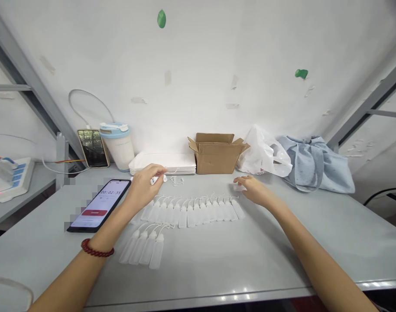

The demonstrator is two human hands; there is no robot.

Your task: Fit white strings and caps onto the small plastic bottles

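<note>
A white strand (172, 172) is apparently pinched by nearly closed fingers of the left hand (146, 182), a translucent piece (238, 187) by those of the right hand (254, 190); bottles (202, 215) are laid in two rows on the bench (243, 260).

Left forearm (63, 281) at 8 o'clock: bare, dark red bracelet (97, 249) around it, chunky rounded segments; beaded or braided, can't tell. Left hand (146, 184) between 1 and 2 o'clock from bracelet: bare. Right forearm (315, 247) at 4 o'clock: bare. Right hand (254, 190), 10 o'clock from that forearm: bare, slim fingers.
</note>
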